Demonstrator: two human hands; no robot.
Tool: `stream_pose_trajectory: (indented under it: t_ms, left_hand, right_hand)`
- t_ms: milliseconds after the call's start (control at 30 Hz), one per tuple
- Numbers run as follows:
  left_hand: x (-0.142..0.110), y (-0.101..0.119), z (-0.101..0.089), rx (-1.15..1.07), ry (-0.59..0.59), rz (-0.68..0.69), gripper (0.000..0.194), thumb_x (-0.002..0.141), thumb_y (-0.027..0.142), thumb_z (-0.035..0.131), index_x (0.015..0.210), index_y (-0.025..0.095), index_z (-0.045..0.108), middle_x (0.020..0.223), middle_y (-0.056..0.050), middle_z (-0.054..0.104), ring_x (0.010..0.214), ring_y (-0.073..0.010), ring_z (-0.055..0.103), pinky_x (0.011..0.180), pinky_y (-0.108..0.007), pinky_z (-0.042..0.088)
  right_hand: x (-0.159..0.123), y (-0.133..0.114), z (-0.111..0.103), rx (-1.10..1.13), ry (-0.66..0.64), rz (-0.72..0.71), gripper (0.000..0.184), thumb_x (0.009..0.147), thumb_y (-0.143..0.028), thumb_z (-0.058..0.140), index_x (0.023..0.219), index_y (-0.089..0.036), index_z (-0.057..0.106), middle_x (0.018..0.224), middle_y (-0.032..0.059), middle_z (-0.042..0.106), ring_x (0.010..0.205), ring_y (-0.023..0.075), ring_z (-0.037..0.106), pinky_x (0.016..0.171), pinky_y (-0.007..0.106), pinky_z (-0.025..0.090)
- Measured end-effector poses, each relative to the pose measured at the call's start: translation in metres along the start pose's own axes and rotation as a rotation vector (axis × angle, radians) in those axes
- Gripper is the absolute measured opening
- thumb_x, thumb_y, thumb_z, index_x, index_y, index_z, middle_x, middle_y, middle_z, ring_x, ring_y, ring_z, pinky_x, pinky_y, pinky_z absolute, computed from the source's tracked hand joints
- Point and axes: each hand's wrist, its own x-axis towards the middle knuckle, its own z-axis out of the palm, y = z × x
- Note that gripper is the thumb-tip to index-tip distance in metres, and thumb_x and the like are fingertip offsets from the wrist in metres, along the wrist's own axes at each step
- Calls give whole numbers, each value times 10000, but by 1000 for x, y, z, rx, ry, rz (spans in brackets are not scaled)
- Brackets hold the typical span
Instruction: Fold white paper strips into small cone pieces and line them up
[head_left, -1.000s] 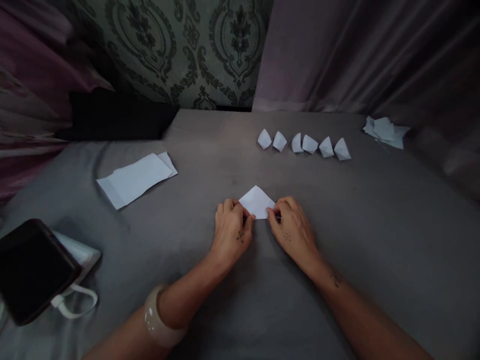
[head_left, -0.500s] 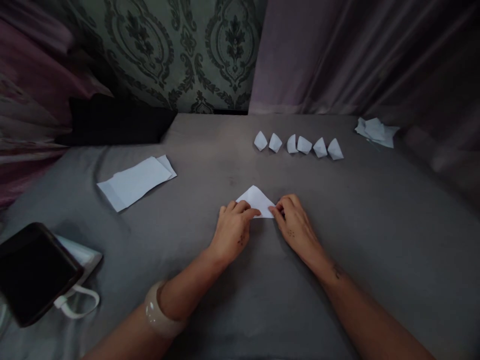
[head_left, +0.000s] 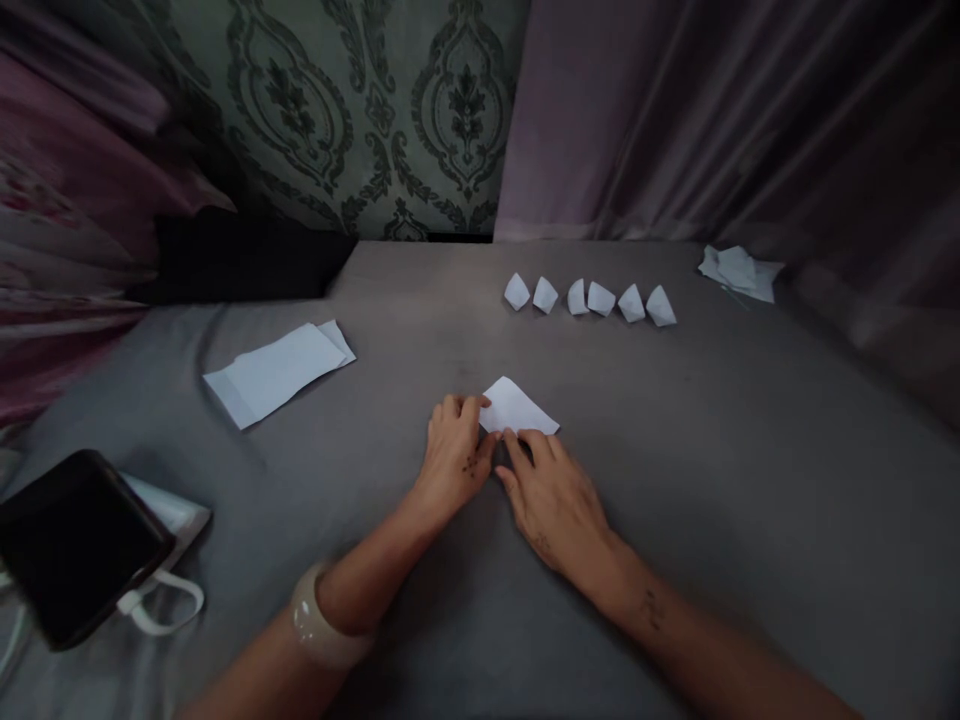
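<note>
With the small white folded paper triangle [head_left: 519, 408] lying mid-bed on the grey cloth [head_left: 750, 480], the left hand [head_left: 456, 455] pinches its near-left corner while the right hand [head_left: 556, 498] presses flat-fingered along the lower edge (firm, even pressure should sharpen the crease).

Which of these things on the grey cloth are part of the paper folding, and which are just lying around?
In the work:
- folded white paper, pressed flat by the left hand and right hand
- row of six small folded pieces
- stack of flat sheets, probably the supply

Lying about:
- dark tablet
- white bag with a strap under it
- crumpled paper scraps, possibly offcuts
</note>
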Motion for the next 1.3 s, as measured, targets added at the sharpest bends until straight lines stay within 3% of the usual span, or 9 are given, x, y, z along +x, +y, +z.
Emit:
stream_pose_trajectory:
  t_ms: [200,367,600,700,800,933,1033,1167,1300]
  left_hand:
    - [-2,-5,3,-30,48,0,465,826,268,580,1251,120,463,1163,-159,445,1084,-276,449,914,-438,419]
    - [0,-6,0,-66,34,-8,480,806,282,611,1238,127,471,1152,-144,486,1078,-265,473,920,-434,418]
    - [16,-3,-10,-356,20,-203,211,820,288,568,981,155,599,716,-6,596,640,-135,545,606,-255,426]
    - [13,0,-15,-405,49,-247,265,800,238,567,1054,160,572,632,31,578,538,-108,533,531,-221,391]
    - [5,3,-19,-490,-30,-306,390,817,205,526,1206,187,511,581,60,579,424,-87,526,488,-208,399]
    - [-4,12,-19,-701,-202,-493,255,840,182,481,1071,128,575,684,-1,643,382,-73,556,380,-177,357]
    - [-8,25,-15,-857,-239,-577,246,852,170,470,1068,82,549,843,-73,672,418,-71,583,360,-176,382]
    - [-13,39,-11,-933,-247,-558,354,799,89,455,1149,73,505,1040,-134,654,494,-83,622,397,-197,444]
    - [-20,38,-11,-656,-215,-355,361,791,108,488,1145,131,557,951,-69,672,533,-92,610,486,-217,458]
  right_hand:
    - [0,-1,0,-76,-3,40,451,954,-340,403,1298,-64,495,1049,169,599,934,283,524,779,423,494]
    - [-2,-3,1,-110,22,102,484,946,-373,404,1270,-31,513,1036,190,600,912,294,512,730,428,504]
    - [4,3,0,-102,56,90,372,936,-328,428,1202,-110,572,993,160,603,899,279,521,692,399,512]
    - [7,11,-2,-43,86,79,311,949,-264,397,1144,-134,601,1000,138,602,921,258,529,726,380,509]
    - [7,20,-1,33,104,63,265,950,-221,400,1073,-169,629,1015,108,605,931,233,537,765,357,500]
    - [10,31,3,106,146,53,222,932,-196,441,1059,-192,624,1062,96,606,971,224,542,781,350,493]
    - [16,39,6,119,190,68,213,917,-170,460,1045,-195,628,1095,98,608,1006,227,539,787,351,487]
    - [24,47,7,166,184,69,241,916,-127,435,996,-200,650,1055,81,625,990,207,542,804,332,479]
    - [22,49,3,197,105,-21,310,902,-61,399,1017,-192,656,1057,70,628,978,192,538,846,332,475]
